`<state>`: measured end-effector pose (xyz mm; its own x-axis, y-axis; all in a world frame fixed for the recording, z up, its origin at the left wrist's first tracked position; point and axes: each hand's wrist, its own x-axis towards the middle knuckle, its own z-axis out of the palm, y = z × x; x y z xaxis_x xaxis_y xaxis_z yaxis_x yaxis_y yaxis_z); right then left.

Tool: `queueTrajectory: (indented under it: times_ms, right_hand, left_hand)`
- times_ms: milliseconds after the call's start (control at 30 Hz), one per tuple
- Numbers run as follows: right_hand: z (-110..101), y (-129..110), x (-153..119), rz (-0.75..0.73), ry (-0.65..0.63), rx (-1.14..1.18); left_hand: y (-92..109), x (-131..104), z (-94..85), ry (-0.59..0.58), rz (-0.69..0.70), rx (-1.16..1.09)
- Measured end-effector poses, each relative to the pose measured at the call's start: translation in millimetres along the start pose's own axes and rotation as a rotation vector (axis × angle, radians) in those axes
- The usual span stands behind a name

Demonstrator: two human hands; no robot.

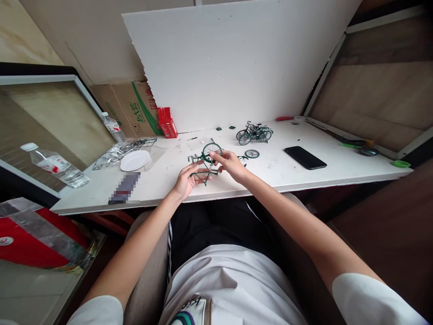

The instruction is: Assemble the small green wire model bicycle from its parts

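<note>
My left hand (186, 180) is closed around a small green model bicycle frame (204, 174), held just above the front part of the table. Between the fingertips of my right hand (230, 164) is a green spoked model wheel (212, 152), close above the frame. Whether wheel and frame touch, I cannot tell. On the table beyond my right hand lies a second spoked wheel (252, 154). Small dark curved parts (243, 158) rest beside that wheel, partly hidden by my hand. Farther back stand assembled model bicycles (255, 133), clustered together.
At the left are two water bottles (56, 166) (113, 127), a white plate (135, 160), clear plastic with dark part sprues (118, 151), and a red box (167, 123). A black phone (305, 157) lies at the right, near a green lid (401, 164). A white board (223, 67) stands behind.
</note>
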<state>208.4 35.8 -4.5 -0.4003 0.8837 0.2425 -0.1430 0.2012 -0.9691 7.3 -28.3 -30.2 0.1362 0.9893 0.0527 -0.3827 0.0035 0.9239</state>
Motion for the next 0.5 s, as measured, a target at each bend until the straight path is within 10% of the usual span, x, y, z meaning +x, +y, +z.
queueTrajectory:
  times_ms: [500]
  right_hand:
    - [-23, -4, 5, -0.055, -0.006, -0.121]
  left_hand:
    - [3, -2, -3.3, -0.021, 0.005, 0.219]
